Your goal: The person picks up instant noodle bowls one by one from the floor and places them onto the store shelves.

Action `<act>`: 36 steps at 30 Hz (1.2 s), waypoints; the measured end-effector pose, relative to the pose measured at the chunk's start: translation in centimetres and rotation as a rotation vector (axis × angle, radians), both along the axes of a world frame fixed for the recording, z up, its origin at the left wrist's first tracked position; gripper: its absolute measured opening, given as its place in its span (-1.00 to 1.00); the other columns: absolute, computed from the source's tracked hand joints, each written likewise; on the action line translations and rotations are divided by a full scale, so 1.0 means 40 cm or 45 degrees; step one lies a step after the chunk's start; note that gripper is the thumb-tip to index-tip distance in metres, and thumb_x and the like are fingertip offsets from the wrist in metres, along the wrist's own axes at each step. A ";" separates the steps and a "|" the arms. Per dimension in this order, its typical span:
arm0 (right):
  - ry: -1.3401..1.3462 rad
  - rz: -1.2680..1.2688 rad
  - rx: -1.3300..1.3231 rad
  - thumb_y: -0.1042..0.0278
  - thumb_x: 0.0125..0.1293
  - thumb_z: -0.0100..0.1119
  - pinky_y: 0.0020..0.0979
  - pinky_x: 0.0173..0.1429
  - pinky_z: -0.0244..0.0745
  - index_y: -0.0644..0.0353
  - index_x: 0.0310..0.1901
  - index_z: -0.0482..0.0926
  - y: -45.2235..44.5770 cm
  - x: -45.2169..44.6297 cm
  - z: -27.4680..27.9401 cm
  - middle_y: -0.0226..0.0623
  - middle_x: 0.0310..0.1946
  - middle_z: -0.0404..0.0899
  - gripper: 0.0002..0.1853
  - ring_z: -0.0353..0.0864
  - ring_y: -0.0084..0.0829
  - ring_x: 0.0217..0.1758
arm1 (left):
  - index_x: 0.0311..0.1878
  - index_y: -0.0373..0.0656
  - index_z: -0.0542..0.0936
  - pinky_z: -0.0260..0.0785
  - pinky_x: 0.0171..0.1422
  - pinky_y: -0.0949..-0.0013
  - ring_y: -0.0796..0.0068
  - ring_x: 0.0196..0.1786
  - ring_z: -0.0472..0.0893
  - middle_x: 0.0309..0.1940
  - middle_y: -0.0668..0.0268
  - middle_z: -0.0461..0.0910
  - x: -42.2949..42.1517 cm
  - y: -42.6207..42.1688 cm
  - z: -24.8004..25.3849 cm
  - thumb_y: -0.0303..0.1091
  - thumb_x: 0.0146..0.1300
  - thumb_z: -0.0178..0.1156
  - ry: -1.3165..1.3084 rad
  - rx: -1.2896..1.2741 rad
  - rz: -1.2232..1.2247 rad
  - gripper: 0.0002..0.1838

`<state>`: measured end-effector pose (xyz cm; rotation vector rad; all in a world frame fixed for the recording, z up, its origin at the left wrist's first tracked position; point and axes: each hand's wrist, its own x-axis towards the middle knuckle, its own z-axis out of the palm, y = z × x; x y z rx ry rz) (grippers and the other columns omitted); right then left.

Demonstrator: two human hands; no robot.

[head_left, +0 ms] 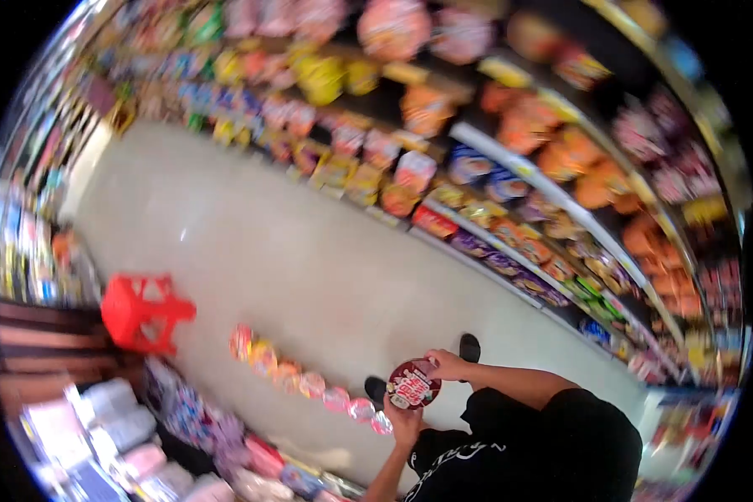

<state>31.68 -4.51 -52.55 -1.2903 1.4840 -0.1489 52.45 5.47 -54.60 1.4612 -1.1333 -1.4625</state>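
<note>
A round dark-red tub with white and red lettering on its lid is held in front of my body, lid facing up. My left hand grips its lower edge in the head view. On its upper right edge, my right hand has its fingers closed. Fine print on the lid is too blurred to read. On the floor beside my shoes stretches a row of several round, colourful packages, apart from both hands.
A red plastic stool stands on the floor to the left. Long shelves of bagged snacks run along the upper right. Folded goods and packs line the lower left. My dark shoes are on the pale aisle floor.
</note>
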 end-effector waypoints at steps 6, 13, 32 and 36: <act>0.021 -0.610 -0.242 0.22 -0.10 0.38 -0.41 -0.24 0.42 0.19 0.03 0.41 0.123 -0.373 0.258 -0.24 -0.39 0.49 -0.39 0.49 -0.40 -0.33 | 0.29 -0.35 0.02 0.11 0.24 0.12 0.11 0.06 0.34 0.01 -0.06 0.22 -0.356 -0.131 0.346 -0.45 -0.06 0.33 -0.463 -0.292 -0.407 -0.12; -0.226 -1.068 -1.025 0.38 0.01 0.36 -0.44 -0.08 0.39 0.22 0.06 0.35 0.143 -0.686 0.576 -0.26 -0.10 0.36 -0.44 0.42 -0.45 -0.14 | 0.16 -0.31 0.09 0.33 0.10 0.32 0.34 0.05 0.43 0.03 0.11 0.34 -0.747 -0.251 0.553 -0.61 0.03 0.26 0.294 -0.364 -0.403 -0.32; -1.198 -1.173 -1.627 0.70 0.09 0.13 -0.30 0.23 0.31 0.13 0.37 -0.06 -0.112 -1.035 1.086 -0.27 0.25 0.13 -0.16 0.31 -0.36 0.20 | 0.39 -0.13 -0.12 0.06 0.37 0.21 0.30 0.33 0.16 0.31 0.19 0.05 -1.258 -0.652 1.155 -0.58 -0.22 0.43 0.650 -1.056 -0.795 0.14; -1.060 -1.208 -1.666 0.72 0.10 0.09 -0.44 0.08 0.40 0.12 0.39 -0.13 -0.166 -1.075 1.088 -0.26 0.05 0.35 -0.13 0.41 -0.48 0.00 | 0.35 -0.18 -0.06 0.02 0.38 0.23 0.29 0.32 0.18 0.28 0.14 0.11 -1.339 -0.753 1.168 -0.49 -0.10 0.40 0.684 -1.144 -0.850 0.00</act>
